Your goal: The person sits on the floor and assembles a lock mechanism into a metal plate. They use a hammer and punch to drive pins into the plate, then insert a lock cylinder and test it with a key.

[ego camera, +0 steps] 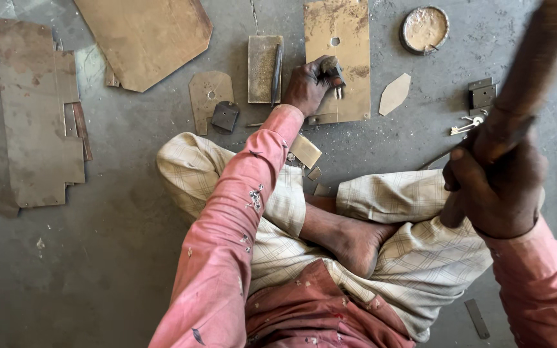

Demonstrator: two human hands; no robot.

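I sit cross-legged on a grey concrete floor. My left hand [312, 82] is closed around a short metal punch [334, 69] held upright on a rusty rectangular metal sheet [338, 38] with a small hole near its top. My right hand [494, 177] is raised close to the camera, gripping a brown wooden handle [536, 58] that runs up toward the top right; its head is out of view.
Rusty cut sheets lie at the left [37, 113] and top [143, 35]. A small plate with a dark file [265, 67], a shaped piece [209, 95], a round tin lid [425, 29], a lock body with keys [478, 103] and small offcuts [305, 151] surround me.
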